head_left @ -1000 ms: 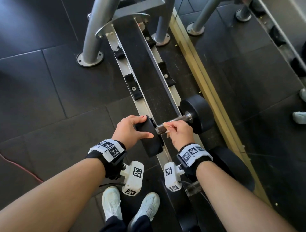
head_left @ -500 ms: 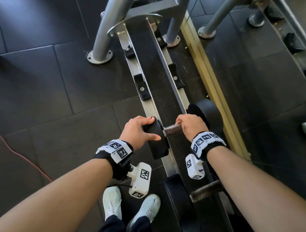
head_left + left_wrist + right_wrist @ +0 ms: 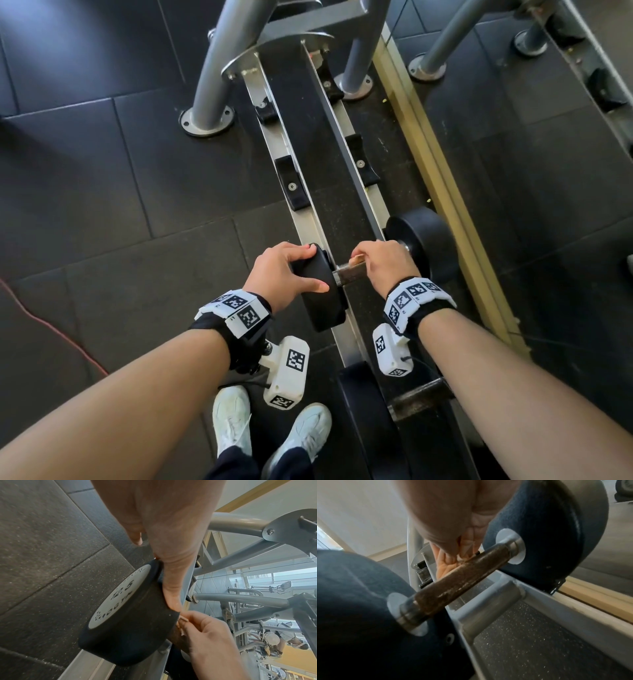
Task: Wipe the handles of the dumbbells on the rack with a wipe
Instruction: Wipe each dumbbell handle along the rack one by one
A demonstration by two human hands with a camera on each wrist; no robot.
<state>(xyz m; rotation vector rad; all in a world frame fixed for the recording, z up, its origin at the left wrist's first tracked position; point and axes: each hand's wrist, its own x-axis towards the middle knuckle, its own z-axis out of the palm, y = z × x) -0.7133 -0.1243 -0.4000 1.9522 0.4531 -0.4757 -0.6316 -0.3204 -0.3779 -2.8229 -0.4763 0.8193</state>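
A black dumbbell (image 3: 322, 301) marked 12.5 (image 3: 120, 600) lies across the rack rails (image 3: 308, 226). My left hand (image 3: 308, 267) grips its left weight head, fingers over the top and thumb across the near face (image 3: 171, 595). My right hand (image 3: 376, 262) curls over the rusty brown handle (image 3: 346, 274) close to the right weight head (image 3: 424, 236). It presses a pale wipe (image 3: 464, 555) against the far side of the handle (image 3: 462, 578). A corner of the wipe (image 3: 183, 619) sticks out of the right fist. Most of the wipe is hidden.
A second dumbbell (image 3: 418, 397) sits on the rack just below my right forearm. Farther along, the rails carry bare black cradles (image 3: 291, 186). Grey rack legs (image 3: 212, 82) stand on the rubber floor, a mirror edge (image 3: 445, 192) runs right, and my shoes (image 3: 233, 421) are below.
My right hand has slid with the wipe along the handle from the left weight head to the right end. The left hand has kept its hold on the weight head.
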